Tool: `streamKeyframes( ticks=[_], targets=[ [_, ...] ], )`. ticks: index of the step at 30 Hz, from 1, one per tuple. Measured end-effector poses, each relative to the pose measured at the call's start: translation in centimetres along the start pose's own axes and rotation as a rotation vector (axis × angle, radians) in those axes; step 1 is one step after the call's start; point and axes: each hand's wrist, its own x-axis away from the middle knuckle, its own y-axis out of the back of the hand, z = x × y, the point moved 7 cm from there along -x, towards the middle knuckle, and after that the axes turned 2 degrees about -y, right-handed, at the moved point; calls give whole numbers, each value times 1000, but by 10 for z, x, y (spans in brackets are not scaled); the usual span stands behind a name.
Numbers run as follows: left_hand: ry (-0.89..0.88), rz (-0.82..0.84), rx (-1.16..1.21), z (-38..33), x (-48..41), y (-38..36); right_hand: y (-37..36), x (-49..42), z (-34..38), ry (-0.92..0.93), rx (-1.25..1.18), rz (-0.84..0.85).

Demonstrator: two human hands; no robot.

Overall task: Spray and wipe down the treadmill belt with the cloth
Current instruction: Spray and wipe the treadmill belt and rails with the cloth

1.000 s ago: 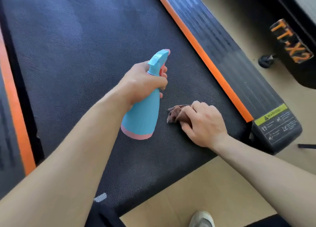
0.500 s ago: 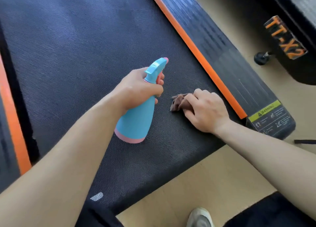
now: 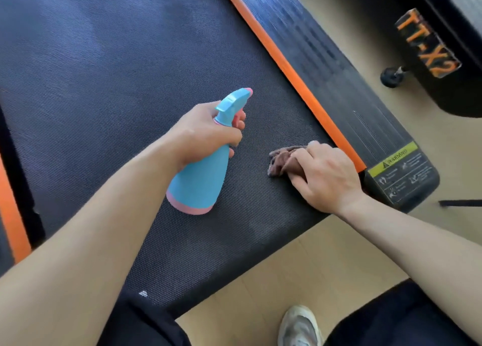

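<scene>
At the bottom edge, one pale shoe stands on the tan floor, its heel cut off by the frame; dark trouser cloth fills both lower corners, so the legs cannot be made out. Two bare forearms reach up from there onto the treadmill belt, the dark textured surface that takes up most of the view.

The left hand is wrapped around the neck of a single spray bottle, blue with a pink base band and a pink nozzle tip. The bottle leans, nozzle away from the person, over the middle of the belt; its base seems to touch the belt, though that contact is hard to confirm from this angle. The trigger is hidden behind the fingers.

The right hand lies palm-down, pressing one brown cloth against the belt near its right edge. Most of the cloth is covered by the hand; only a bunched end sticks out toward the bottle, well apart from it.

Two orange strips border the belt: one just beside the right hand, the other at the left edge, partly cut off. Past the right strip runs the ribbed side rail, ending in a yellow warning label whose small print is unreadable. Farther off, a black frame part bears an orange "TT-X2" marking, with one small black wheel below it.
</scene>
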Motion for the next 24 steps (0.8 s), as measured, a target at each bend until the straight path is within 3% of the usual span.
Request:
streamKeyframes(
  ticks=[4, 8, 12, 16, 21, 24],
  targets=[
    [-19, 28, 0, -2, -5, -6, -8, -33, -2, 34, 104, -27],
    [-19, 20, -4, -2, -9, -7, -11, -83, -4, -222, 111, -79],
    [-8, 32, -18, -1, -9, -5, -3, -12, 7, -334, 39, -76],
    [12, 45, 16, -1, -8, -6, -1, 30, 9, -307, 92, -43],
    [-26, 27, 10, -6, -5, 0, -1, -78, -8, -350, 128, -164],
    [-45, 7, 9, -6, -6, 6, -8, -131, 5, -348, 118, -148]
  ],
)
